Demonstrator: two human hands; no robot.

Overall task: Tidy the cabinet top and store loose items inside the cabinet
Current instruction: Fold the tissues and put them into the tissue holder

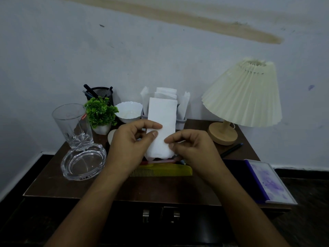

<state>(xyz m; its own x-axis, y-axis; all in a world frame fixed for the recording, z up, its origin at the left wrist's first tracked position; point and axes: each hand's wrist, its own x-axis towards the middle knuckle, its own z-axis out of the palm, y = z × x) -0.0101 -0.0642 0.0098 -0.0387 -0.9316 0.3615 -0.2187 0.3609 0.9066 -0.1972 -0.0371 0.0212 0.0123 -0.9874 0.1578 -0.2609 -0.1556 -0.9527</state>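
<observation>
- Two metal handles [161,215] are showing on the cabinet front at the near edge, under the dark wooden cabinet top [53,180].
- A purple-patterned notebook [268,182] is lying at the near right corner, overhanging the edge.
- A yellow comb [165,171] is lying flat mid-top, partly under the wrists.
- A clear glass ashtray [83,162] is sitting at the near left.
- The left hand [130,145] is pinching a folded white tissue [161,125] between thumb and fingers, holding it upright above the comb.
- The right hand [192,147] is gripping the tissue's lower right edge with its fingertips.
- A tall drinking glass [72,123] is standing just behind the ashtray.
- A dark pen [231,149] is lying near the base of the pleated lamp [243,97] at the right.
- A small green plant [101,113], a white bowl [129,112] and a grey tissue holder [180,120] are standing in a row further back.
- A black mesh pen cup [101,92] is standing against the wall.
</observation>
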